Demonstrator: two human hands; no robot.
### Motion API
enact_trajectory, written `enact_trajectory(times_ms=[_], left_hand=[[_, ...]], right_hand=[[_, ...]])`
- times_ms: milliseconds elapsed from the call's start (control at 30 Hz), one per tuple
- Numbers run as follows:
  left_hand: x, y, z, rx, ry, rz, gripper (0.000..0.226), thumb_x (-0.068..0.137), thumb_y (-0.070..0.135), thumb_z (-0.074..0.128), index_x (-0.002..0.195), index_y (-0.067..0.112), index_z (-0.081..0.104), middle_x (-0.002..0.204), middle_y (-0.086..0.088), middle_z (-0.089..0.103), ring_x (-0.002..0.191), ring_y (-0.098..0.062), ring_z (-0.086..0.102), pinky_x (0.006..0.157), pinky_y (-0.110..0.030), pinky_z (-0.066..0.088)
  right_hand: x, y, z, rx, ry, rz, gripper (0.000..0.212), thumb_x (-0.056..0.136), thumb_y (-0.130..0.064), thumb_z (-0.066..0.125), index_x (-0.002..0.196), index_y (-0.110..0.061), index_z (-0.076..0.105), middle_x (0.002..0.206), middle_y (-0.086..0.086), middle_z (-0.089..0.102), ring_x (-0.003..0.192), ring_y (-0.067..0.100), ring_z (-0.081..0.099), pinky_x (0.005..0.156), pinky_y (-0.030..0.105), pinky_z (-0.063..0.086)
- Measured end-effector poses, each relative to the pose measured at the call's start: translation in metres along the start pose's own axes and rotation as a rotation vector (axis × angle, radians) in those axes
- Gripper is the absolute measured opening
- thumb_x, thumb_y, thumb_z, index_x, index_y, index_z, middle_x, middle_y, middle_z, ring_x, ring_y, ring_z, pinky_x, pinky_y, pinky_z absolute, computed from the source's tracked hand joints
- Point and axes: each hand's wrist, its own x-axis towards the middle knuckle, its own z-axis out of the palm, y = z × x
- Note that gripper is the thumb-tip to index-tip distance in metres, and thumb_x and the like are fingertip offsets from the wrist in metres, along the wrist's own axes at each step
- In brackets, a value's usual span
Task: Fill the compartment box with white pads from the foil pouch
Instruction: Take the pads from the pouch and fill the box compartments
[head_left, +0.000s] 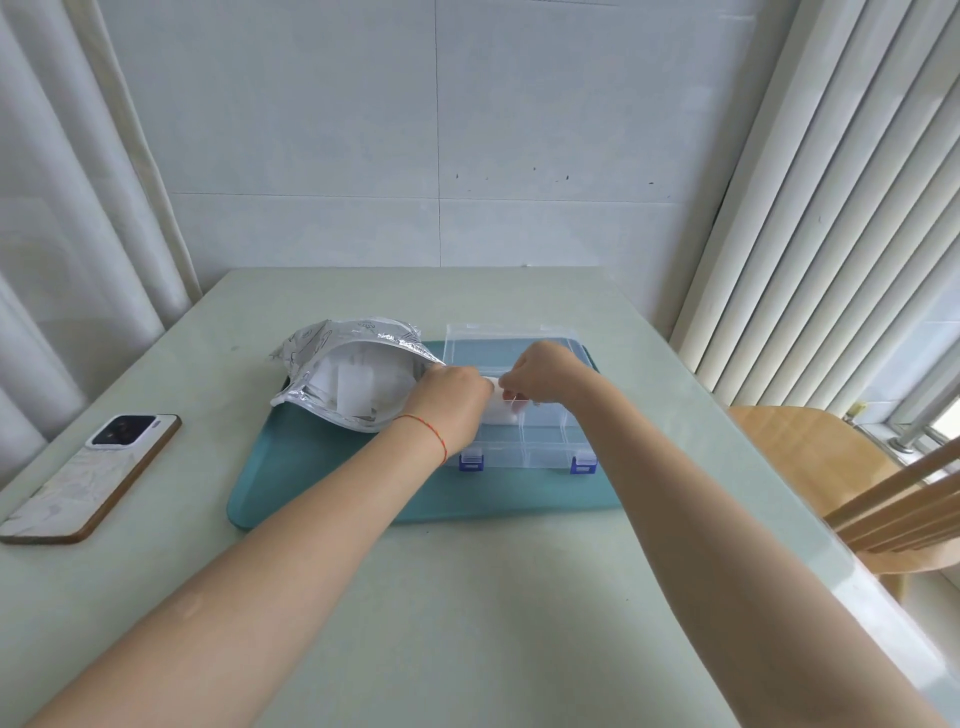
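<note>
A silver foil pouch (332, 353) lies open on the left of a teal mat, with white pads (363, 382) showing in its mouth. To its right stands a clear compartment box (524, 441) with blue latches and its lid raised behind. Both hands meet over the box's back-left compartment. My left hand (449, 402) and my right hand (540, 376) together hold a stack of white pads (498, 408) that sits partly down in that compartment. The fingers hide most of the stack.
The teal mat (332, 483) lies in the middle of a pale green table (467, 597). A phone (93, 473) lies face down near the table's left edge. A wooden chair (852, 478) stands at the right. Curtains hang on the left and blinds on the right.
</note>
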Motion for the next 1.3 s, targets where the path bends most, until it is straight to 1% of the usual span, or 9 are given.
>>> enact_trajectory(times_ms=[267,400,500,567,733,933,1033,1100,1300], left_hand=[[0.001,-0.001,0.012,-0.123,0.024,-0.015,0.032,0.093,0.013,0.045,0.116,0.018,0.067,0.113,-0.006,0.058,0.112,-0.029,0.054,0.096,-0.035,0.038],[-0.002,-0.002,0.010,-0.198,0.041,-0.028,0.031,0.093,0.018,0.044,0.112,0.017,0.069,0.110,-0.006,0.055,0.112,-0.028,0.051,0.093,-0.035,0.037],[-0.010,-0.002,0.008,-0.289,0.182,-0.066,0.028,0.091,0.018,0.047,0.107,0.017,0.070,0.105,-0.005,0.059,0.106,-0.027,0.055,0.084,-0.031,0.039],[-0.023,-0.008,0.005,-0.373,0.298,-0.159,0.023,0.091,0.021,0.048,0.097,0.018,0.070,0.098,-0.003,0.063,0.095,-0.026,0.058,0.073,-0.030,0.041],[-0.063,-0.042,0.005,-0.447,0.313,-0.448,0.030,0.095,0.036,0.048,0.082,0.017,0.067,0.077,-0.001,0.064,0.073,-0.027,0.056,0.059,-0.029,0.038],[-0.095,-0.086,0.023,-0.527,0.272,-0.606,0.024,0.092,0.028,0.051,0.105,0.016,0.066,0.103,-0.007,0.068,0.096,-0.032,0.061,0.068,-0.029,0.040],[-0.100,-0.093,0.029,-0.579,0.274,-0.623,0.024,0.091,0.028,0.050,0.107,0.014,0.061,0.105,-0.007,0.065,0.092,-0.033,0.059,0.067,-0.032,0.042],[-0.101,-0.095,0.032,-0.637,0.283,-0.636,0.025,0.090,0.025,0.050,0.108,0.014,0.061,0.104,-0.007,0.066,0.091,-0.033,0.058,0.070,-0.034,0.046],[-0.103,-0.098,0.035,-0.759,0.362,-0.584,0.015,0.086,0.015,0.051,0.076,0.006,0.058,0.079,-0.008,0.056,0.078,-0.033,0.048,0.061,-0.036,0.027]], right_hand=[[0.005,0.005,0.007,0.032,0.032,0.006,0.028,0.085,-0.020,0.057,0.101,-0.004,0.074,0.089,0.010,0.070,0.073,0.021,0.053,0.061,0.026,0.040],[-0.003,0.003,0.003,0.007,0.070,-0.011,0.020,0.085,-0.016,0.054,0.080,-0.005,0.069,0.072,0.008,0.061,0.064,0.020,0.044,0.055,0.026,0.032],[-0.015,-0.004,0.004,0.007,0.235,-0.081,0.029,0.080,-0.009,0.048,0.057,-0.017,0.032,0.058,-0.001,0.027,0.058,0.018,0.022,0.052,0.028,0.017],[-0.022,-0.014,0.007,0.120,0.333,-0.186,0.026,0.081,-0.011,0.050,0.058,-0.006,0.042,0.059,0.006,0.035,0.059,0.017,0.028,0.053,0.027,0.023],[-0.044,-0.064,0.033,0.281,0.141,-0.300,0.024,0.083,-0.019,0.056,0.077,-0.003,0.072,0.062,-0.001,0.064,0.056,0.017,0.052,0.053,0.024,0.042],[-0.052,-0.109,0.070,0.358,-0.002,-0.096,0.010,0.088,-0.008,0.043,0.091,-0.007,0.052,0.081,0.006,0.072,0.044,0.019,0.060,0.044,0.018,0.045],[-0.047,-0.115,0.082,0.563,0.003,-0.065,0.047,0.091,-0.004,0.042,0.138,-0.001,0.039,0.078,0.008,0.069,0.049,0.021,0.061,0.045,0.024,0.049],[-0.043,-0.119,0.089,0.633,0.041,-0.058,0.052,0.092,-0.003,0.045,0.143,-0.003,0.034,0.075,0.008,0.067,0.047,0.020,0.059,0.042,0.023,0.047],[-0.032,-0.131,0.103,0.403,0.191,-0.069,0.022,0.085,-0.024,0.067,0.080,-0.012,0.049,0.071,0.004,0.060,0.049,0.014,0.047,0.044,0.024,0.033]])
